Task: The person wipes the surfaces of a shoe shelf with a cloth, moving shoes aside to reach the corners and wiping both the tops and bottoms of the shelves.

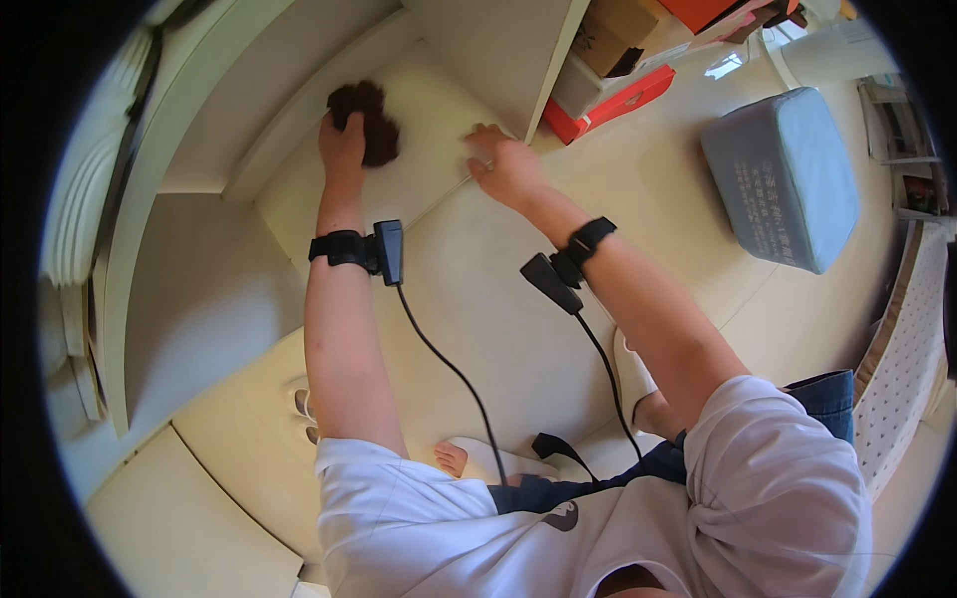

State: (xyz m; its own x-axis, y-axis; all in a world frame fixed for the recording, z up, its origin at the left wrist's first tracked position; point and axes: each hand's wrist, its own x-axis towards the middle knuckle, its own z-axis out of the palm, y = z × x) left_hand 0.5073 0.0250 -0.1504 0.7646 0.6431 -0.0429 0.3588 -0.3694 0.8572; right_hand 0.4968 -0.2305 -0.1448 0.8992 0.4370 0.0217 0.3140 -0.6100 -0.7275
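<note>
In my left hand (345, 146) is a dark brown, fluffy object (381, 138), blurred, with the thumb lying over its near side. It is over a pale floor panel (419, 97) between white furniture walls; whether it touches the panel I cannot tell. My right hand (508, 164) is empty, its fingers spread and slightly blurred. That hand is beside the lower end of a white upright panel (508, 52), above the front edge of the pale floor panel. Each wrist bears a black strap with a small cabled device.
Stacked boxes, including a red box (609, 105) and a cardboard box (617, 37), stand right of the upright panel. A blue-grey cushioned stool (785, 179) bearing writing stands farther right. Pale slippers (303, 404) lie left of my feet. Black cables run from both wrists towards my waist.
</note>
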